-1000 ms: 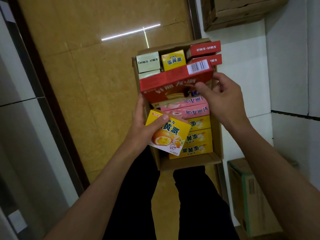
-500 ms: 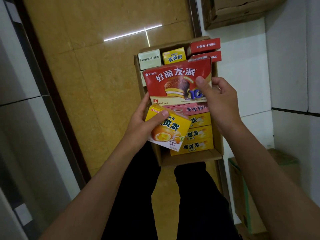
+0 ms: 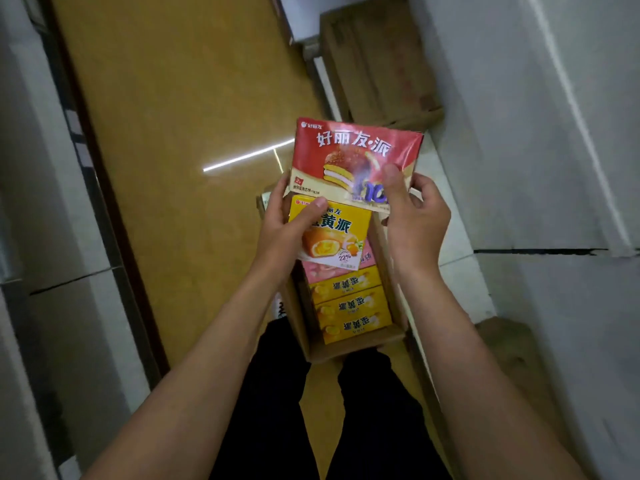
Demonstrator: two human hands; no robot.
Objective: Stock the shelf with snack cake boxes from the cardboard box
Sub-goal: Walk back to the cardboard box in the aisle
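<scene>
Fingers (image 3: 320,203) of left hand (image 3: 284,230) clamp yellow box (image 3: 332,233), right hand (image 3: 412,216) pinches red box (image 3: 353,157) | both raised above cardboard box (image 3: 349,349) on floor | step: pick done, I judge | next: carry to shelf, not visible.

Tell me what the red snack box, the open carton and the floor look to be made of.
Red snack box: printed paperboard, apparently glossy; crisp edges, flat colour-printed face.
Open carton: plain brown cardboard, matte; raw, unprinted walls.
Floor: polished tan tile, likely ceramic; it mirrors a ceiling light strip and shows grout lines.
</scene>
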